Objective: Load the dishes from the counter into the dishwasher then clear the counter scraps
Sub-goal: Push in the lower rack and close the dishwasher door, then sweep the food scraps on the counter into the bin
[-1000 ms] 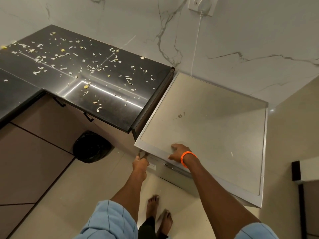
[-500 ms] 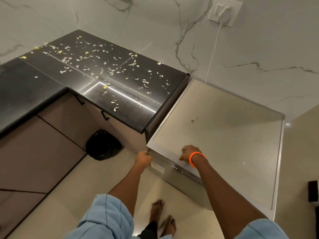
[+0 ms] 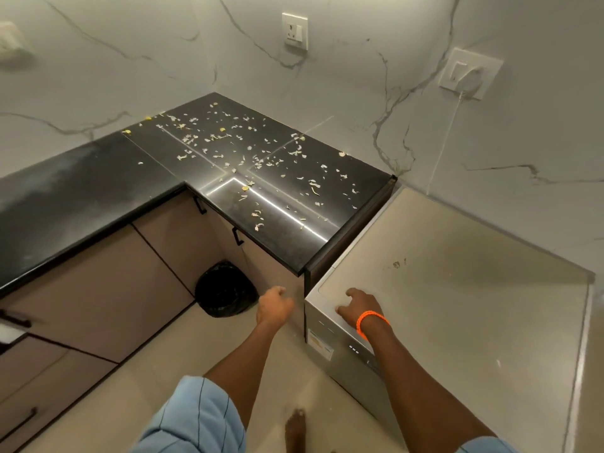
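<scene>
Nearest, the right hand (image 3: 361, 309) rests on the front edge of the dishwasher (image 3: 457, 308), fingers loosely spread over the top panel and holding nothing, an orange band (image 3: 372, 323) on its wrist. The left hand (image 3: 274, 308) hangs just beside the machine's front corner, loosely curled and empty, touching nothing. No dishes show on the counter (image 3: 81, 197), so the scraps (image 3: 248, 165) look like what remains; they lie scattered across the black slab's far corner, well apart from both hands. They appear thin, dry and very light, likely to flutter or cling if pinched one by one, so sweeping them together with a flat palm towards the counter's edge seems wiser. Below that edge stands a black-lined bin (image 3: 225, 289) on the floor.
</scene>
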Tool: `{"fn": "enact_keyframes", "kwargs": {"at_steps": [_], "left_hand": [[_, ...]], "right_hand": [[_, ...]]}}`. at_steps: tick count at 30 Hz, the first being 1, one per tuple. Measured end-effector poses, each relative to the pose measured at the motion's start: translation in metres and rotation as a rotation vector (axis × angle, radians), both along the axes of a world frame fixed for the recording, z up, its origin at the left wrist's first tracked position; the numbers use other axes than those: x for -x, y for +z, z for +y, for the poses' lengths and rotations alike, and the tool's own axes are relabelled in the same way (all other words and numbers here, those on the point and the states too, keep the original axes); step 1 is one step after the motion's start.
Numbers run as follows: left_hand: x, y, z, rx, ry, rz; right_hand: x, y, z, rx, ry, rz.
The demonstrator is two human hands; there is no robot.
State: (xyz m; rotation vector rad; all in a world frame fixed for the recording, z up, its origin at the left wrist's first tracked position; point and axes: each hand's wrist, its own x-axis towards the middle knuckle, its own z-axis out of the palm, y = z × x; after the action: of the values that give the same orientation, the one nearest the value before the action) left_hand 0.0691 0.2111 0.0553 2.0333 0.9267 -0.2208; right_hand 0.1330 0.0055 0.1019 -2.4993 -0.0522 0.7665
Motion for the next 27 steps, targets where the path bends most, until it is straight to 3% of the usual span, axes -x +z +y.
{"fn": "enact_keyframes", "kwargs": {"at_steps": [18, 27], "left_hand": [[-0.035, 0.049, 0.112, -0.182, -0.082, -0.133], [-0.079, 0.042, 0.161, -0.373, -0.262, -0.160]], "right_hand": [[-0.053, 0.016, 0.110, 0.044, 0.199, -0.152], [-0.100, -0.030, 0.156, 0.063, 0.151, -0.218]]}}
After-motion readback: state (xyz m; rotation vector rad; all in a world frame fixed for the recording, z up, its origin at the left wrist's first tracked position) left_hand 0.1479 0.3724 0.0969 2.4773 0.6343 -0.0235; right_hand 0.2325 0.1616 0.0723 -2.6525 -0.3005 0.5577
